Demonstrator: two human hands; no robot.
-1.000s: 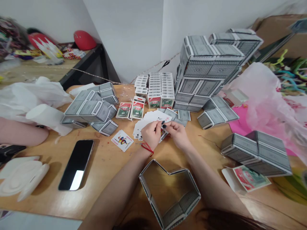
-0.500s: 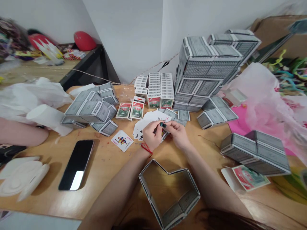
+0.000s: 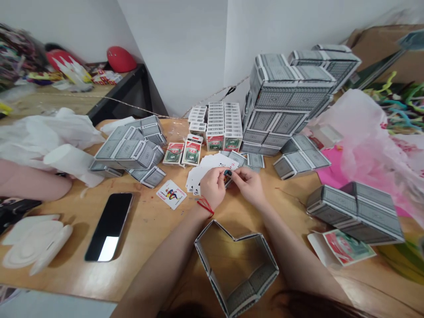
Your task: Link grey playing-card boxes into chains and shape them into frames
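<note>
My left hand and my right hand meet over the table, fingers pinched together on a playing card that is mostly hidden by them. Just beyond, face-up playing cards lie fanned out, with face-down cards to their right. A joker card rests alone to the left of my left hand. Between my forearms stands a heart-shaped frame made of joined cards.
Behind the hands are boxed card decks in rows. A tall stack of card-covered blocks rises at right, more card blocks at left. A phone, an opened card box and a pink plastic bag lie around.
The whole view has shifted slightly, so things sit a little further right. Both hands stay together on the card, with only small finger movement.
</note>
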